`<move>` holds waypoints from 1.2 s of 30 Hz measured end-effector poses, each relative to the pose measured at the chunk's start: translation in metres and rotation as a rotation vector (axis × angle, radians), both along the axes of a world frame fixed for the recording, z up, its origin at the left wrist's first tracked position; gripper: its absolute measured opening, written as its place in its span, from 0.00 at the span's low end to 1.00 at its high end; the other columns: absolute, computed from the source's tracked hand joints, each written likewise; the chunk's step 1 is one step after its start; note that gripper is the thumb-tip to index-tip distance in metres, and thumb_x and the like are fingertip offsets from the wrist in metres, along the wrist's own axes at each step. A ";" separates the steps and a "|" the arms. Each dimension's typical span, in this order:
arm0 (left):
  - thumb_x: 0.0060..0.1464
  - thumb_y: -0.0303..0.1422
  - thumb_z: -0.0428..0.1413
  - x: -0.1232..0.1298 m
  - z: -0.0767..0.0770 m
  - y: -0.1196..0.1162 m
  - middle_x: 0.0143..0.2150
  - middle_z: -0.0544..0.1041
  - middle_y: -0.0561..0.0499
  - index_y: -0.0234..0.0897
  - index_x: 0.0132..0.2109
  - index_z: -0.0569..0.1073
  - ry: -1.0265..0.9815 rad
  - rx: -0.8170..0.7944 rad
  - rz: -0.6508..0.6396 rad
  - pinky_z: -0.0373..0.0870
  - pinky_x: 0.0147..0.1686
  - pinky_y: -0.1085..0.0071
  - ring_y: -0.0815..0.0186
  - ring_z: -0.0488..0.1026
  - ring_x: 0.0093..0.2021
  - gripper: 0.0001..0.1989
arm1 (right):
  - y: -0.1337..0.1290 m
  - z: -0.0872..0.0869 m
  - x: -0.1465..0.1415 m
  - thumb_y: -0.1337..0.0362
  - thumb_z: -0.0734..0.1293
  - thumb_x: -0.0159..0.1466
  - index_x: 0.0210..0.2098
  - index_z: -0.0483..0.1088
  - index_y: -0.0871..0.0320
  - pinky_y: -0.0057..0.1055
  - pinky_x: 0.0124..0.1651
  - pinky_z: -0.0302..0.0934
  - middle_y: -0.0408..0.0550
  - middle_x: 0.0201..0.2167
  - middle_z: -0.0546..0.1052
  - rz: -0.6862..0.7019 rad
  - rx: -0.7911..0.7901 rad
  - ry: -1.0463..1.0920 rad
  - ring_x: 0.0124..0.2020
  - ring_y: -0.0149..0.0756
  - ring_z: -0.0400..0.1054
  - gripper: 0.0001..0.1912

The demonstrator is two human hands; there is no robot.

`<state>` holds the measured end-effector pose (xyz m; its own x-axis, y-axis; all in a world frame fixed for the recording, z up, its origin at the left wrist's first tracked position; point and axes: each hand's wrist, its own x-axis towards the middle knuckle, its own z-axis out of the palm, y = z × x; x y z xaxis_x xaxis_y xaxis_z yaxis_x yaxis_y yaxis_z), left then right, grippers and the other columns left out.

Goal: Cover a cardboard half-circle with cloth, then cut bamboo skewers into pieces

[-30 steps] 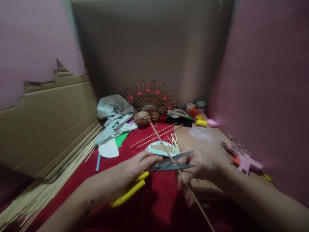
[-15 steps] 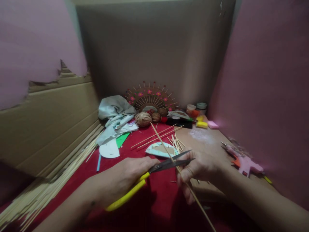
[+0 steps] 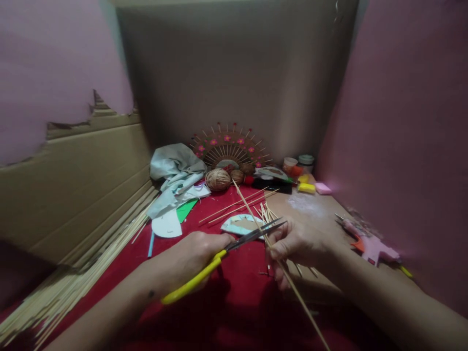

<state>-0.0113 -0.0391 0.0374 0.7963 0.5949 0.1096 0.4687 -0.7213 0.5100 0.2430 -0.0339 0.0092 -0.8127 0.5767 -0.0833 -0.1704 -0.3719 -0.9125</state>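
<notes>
My left hand (image 3: 193,253) grips yellow-handled scissors (image 3: 204,279) whose dark blades lie nearly together across a long thin stick (image 3: 302,303). The stick slants from the balls of twine down to the lower right edge, pinched in my right hand (image 3: 294,243) just below the blades. Behind the blades lies a half-round light blue piece (image 3: 239,224) with a brown middle. Short cut sticks (image 3: 268,212) lie beside it, partly behind my right hand, and a few longer sticks (image 3: 237,207) rest on the red cloth (image 3: 234,312).
Long sticks (image 3: 84,278) are bundled along the left cardboard wall. Crumpled cloth (image 3: 175,163), twine (image 3: 218,179) and a flowered fan-shaped piece (image 3: 226,141) stand at the back. A pink glue gun (image 3: 373,246) lies right, near yellow (image 3: 306,188) and pink blocks (image 3: 322,188).
The scissor blades have closed from wide apart to nearly together across the stick. Both hands have risen slightly in view.
</notes>
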 end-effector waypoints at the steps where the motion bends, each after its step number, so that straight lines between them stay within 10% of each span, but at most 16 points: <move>1: 0.50 0.20 0.49 0.001 0.000 0.001 0.28 0.72 0.53 0.37 0.39 0.70 0.042 0.017 -0.003 0.60 0.27 0.73 0.69 0.65 0.26 0.11 | 0.000 0.000 0.000 0.64 0.72 0.51 0.24 0.71 0.65 0.26 0.22 0.69 0.51 0.17 0.77 -0.006 -0.008 -0.009 0.16 0.33 0.72 0.10; 24: 0.52 0.28 0.47 0.013 0.022 0.050 0.22 0.62 0.57 0.35 0.34 0.66 -0.104 -0.161 0.131 0.55 0.20 0.77 0.74 0.58 0.20 0.05 | 0.084 0.013 0.013 0.68 0.72 0.52 0.19 0.69 0.63 0.25 0.16 0.59 0.45 0.12 0.69 -0.849 0.312 -0.644 0.13 0.29 0.64 0.10; 36: 0.47 0.24 0.47 0.003 -0.005 0.054 0.26 0.68 0.55 0.36 0.32 0.65 0.058 0.104 0.166 0.55 0.26 0.76 0.71 0.61 0.25 0.05 | 0.003 0.042 -0.032 0.64 0.67 0.58 0.32 0.70 0.61 0.24 0.22 0.54 0.41 0.21 0.68 -0.803 0.606 -0.576 0.19 0.25 0.59 0.06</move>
<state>-0.0079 0.0152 0.0323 0.6950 0.7064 0.1344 0.6117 -0.6790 0.4059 0.2112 -0.0309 0.0516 -0.1265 0.9814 0.1444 0.3393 0.1796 -0.9234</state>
